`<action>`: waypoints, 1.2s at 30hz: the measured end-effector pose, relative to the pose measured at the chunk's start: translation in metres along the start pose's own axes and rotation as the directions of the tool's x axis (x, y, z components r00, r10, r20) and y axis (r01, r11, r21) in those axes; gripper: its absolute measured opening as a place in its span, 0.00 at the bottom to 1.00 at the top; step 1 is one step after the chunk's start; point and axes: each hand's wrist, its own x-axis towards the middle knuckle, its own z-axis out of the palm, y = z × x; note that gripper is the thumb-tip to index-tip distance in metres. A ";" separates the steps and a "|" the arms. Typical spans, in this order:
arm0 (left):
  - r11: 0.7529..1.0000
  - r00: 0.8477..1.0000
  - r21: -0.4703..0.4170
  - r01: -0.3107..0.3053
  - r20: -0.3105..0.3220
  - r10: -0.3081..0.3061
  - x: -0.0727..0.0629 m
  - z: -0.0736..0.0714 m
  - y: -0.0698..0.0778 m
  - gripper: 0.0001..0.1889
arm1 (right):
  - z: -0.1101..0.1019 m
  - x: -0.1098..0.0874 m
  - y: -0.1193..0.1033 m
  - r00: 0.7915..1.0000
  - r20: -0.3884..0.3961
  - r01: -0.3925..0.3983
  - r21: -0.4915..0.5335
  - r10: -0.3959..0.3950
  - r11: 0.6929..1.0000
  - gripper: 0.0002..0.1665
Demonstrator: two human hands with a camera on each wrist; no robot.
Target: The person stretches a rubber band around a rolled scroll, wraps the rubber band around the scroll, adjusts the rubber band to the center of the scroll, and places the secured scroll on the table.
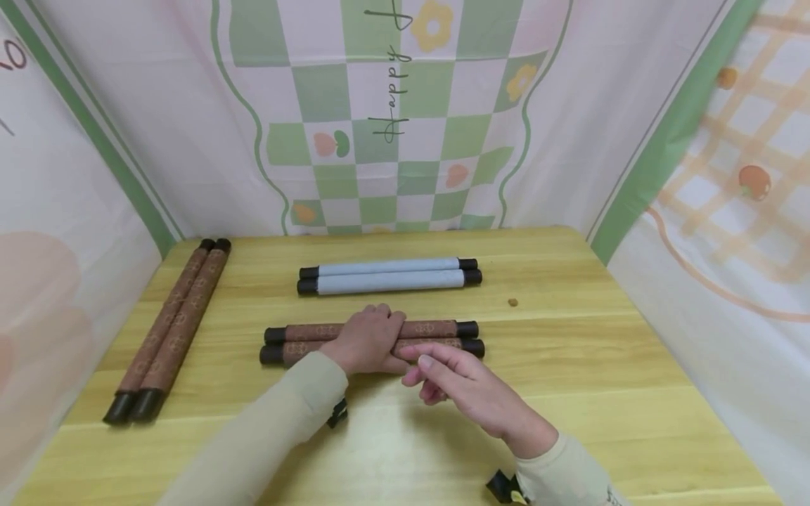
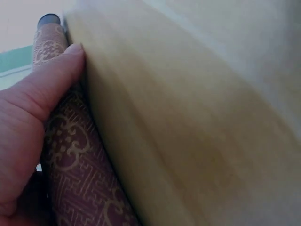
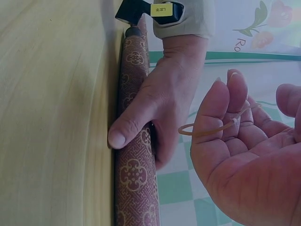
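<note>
My left hand point(image 1: 369, 341) lies across the middle of a brown patterned scroll point(image 1: 436, 329), two black-ended rolls side by side. Its thumb presses the near roll while the fingers reach over the far one; the left wrist view shows the thumb point(image 2: 63, 70) along the brocade point(image 2: 70, 146). Just right of it, my right hand point(image 1: 465, 383) is raised at the scroll's near side, palm turned up and fingers bent. A thin tan rubber band point(image 3: 207, 132) loops round those fingers in the right wrist view and sticks out past them.
Behind lies a pale blue scroll point(image 1: 389, 281) with black ends. Another brown scroll point(image 1: 180, 320) lies slantwise along the table's left side. A small brown bit point(image 1: 512, 302) sits on the wooden table point(image 1: 569, 337). Printed cloth point(image 1: 392, 183) hangs behind and at both sides.
</note>
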 end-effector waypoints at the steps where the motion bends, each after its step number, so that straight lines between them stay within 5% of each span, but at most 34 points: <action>1: 1.000 1.000 0.007 0.001 -0.001 -0.001 0.000 0.000 0.001 0.40 | 0.000 0.000 0.000 1.000 0.000 0.003 -0.002 -0.003 1.000 0.29; 12: 0.995 0.998 0.095 -0.028 -0.051 0.033 -0.002 0.003 0.005 0.28 | 0.000 -0.002 0.000 1.000 -0.017 0.017 -0.019 -0.017 1.000 0.27; 19: 1.000 0.999 -0.006 0.010 -0.053 -0.011 -0.009 0.001 0.003 0.28 | -0.003 -0.006 -0.002 0.999 -0.037 0.009 -0.005 -0.010 1.000 0.27; 29: 0.999 0.984 -0.040 -0.004 -0.177 -0.003 -0.029 -0.008 -0.003 0.34 | -0.009 -0.012 -0.009 0.993 -0.118 0.022 0.022 -0.019 1.000 0.25; 36: 0.999 0.958 -0.009 -0.034 -0.285 0.030 -0.048 -0.015 -0.007 0.33 | -0.016 -0.019 -0.016 0.963 -0.257 0.079 -0.032 -0.084 0.996 0.23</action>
